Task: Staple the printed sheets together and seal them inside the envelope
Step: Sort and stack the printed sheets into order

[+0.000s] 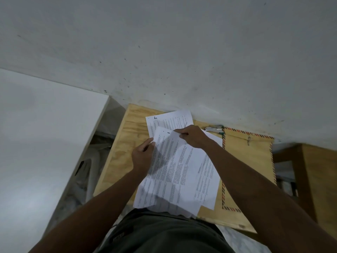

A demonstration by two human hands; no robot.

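Your left hand (143, 155) and right hand (191, 136) both pinch the printed sheets (178, 170), gathering them for squaring; stapler (214, 129) and envelope (248, 161) wait beside your right hand.

A bunch of printed sheets (179, 172) is held up over a wooden table (118, 154). Its left edge is held by the left hand (143, 156), and its top is pinched by the right hand (193, 136). One more sheet (169, 119) is lying flat behind them. A brown envelope (248, 161) with a striped edge is seen to the right. A stapler (214, 129) is lying beside the envelope, by the wall (182, 52).
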